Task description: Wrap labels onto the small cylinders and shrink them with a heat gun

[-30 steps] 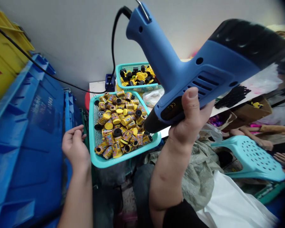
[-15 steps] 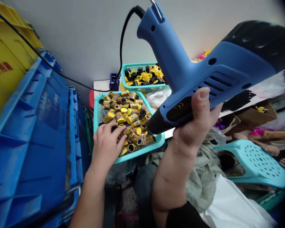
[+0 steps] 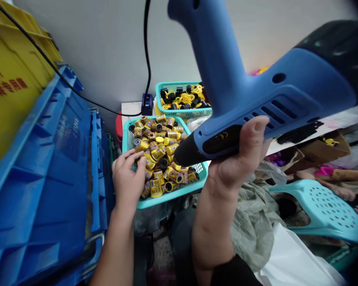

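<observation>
**Blue hot glue gun held over a teal plastic basket of canisters.**
Its long axis slants, with the black nozzle pointing down-left toward the basket. The right hand is closed around the body, thumb up, near a small CE mark. The half-open left hand rests against yellow-and-black canisters, apparently gripping none; their labels are too small to read.

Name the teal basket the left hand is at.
The near teal basket, heaped with yellow canisters, with the left hand at its edge; the farther teal basket holds black and yellow parts, away from the hand.
</observation>
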`<act>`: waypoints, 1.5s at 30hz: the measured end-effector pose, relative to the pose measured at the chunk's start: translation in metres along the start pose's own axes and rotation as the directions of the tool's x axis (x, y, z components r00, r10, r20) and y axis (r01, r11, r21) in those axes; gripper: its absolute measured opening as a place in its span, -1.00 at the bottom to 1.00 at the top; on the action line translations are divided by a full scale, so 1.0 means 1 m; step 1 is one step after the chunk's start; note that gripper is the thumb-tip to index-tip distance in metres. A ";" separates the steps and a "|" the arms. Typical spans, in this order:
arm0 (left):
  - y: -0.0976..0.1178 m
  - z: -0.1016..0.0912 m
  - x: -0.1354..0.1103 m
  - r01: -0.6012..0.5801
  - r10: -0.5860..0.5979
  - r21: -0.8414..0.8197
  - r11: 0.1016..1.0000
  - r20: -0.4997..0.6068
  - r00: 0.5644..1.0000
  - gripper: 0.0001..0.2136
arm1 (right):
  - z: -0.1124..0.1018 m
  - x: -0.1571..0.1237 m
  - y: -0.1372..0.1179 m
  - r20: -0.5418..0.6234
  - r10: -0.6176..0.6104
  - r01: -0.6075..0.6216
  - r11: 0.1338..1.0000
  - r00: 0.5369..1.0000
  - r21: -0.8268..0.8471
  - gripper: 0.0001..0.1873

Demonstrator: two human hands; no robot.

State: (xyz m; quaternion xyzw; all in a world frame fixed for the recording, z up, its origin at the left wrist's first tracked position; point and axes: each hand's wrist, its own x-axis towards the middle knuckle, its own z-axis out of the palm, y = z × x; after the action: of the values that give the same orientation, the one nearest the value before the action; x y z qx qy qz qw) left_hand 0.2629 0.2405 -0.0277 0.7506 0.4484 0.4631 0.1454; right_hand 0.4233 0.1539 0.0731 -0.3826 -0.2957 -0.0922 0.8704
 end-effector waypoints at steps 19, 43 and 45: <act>-0.010 -0.011 0.005 0.109 -0.110 -0.059 0.992 -0.014 0.994 -0.78 | 0.008 -0.009 0.000 -0.101 -0.047 0.040 0.997 0.994 -0.071 -0.44; 0.009 0.011 0.021 -0.184 0.083 0.186 0.965 0.450 0.889 -0.72 | -0.001 0.009 0.008 -0.249 -0.010 -0.001 0.999 0.969 -0.042 -0.49; 0.005 0.006 0.018 -0.180 0.090 0.177 0.968 0.422 0.902 -0.69 | -0.001 0.007 0.009 -0.218 -0.036 0.022 0.997 0.975 -0.070 -0.49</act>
State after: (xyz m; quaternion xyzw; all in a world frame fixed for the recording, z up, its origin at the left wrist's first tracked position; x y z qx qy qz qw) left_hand 0.2738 0.2531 -0.0175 0.8715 0.4011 0.2538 0.1232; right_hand 0.4330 0.1596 0.0712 -0.3946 -0.2004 -0.1564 0.8830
